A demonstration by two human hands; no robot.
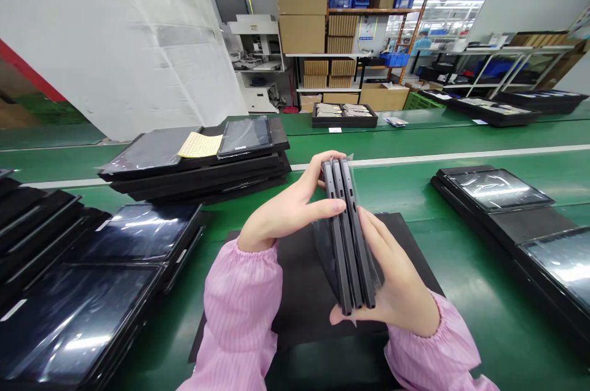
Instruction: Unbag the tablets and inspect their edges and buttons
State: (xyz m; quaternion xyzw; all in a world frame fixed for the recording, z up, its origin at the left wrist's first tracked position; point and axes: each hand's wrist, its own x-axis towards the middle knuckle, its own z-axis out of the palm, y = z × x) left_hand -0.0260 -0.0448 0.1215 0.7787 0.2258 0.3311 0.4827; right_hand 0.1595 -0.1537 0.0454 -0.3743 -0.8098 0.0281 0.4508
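Three dark grey tablets (349, 237) stand on edge, pressed side by side, above a black mat (405, 237) on the green bench. My left hand (288, 209) grips the far end of the bundle, thumb along its left face and fingers curled over the top. My right hand (396, 283) cups the near end from the right and below, fingers closed round it. Both wrists wear pink striped sleeves. A thin clear film hangs off the left tablet.
A stack of black trays (203, 166) with a wrapped tablet and a yellow sheet sits at the back left. Wrapped tablets in trays lie at the left (92, 280) and right (502, 191). Cardboard boxes on shelves (302, 7) stand behind the green benches.
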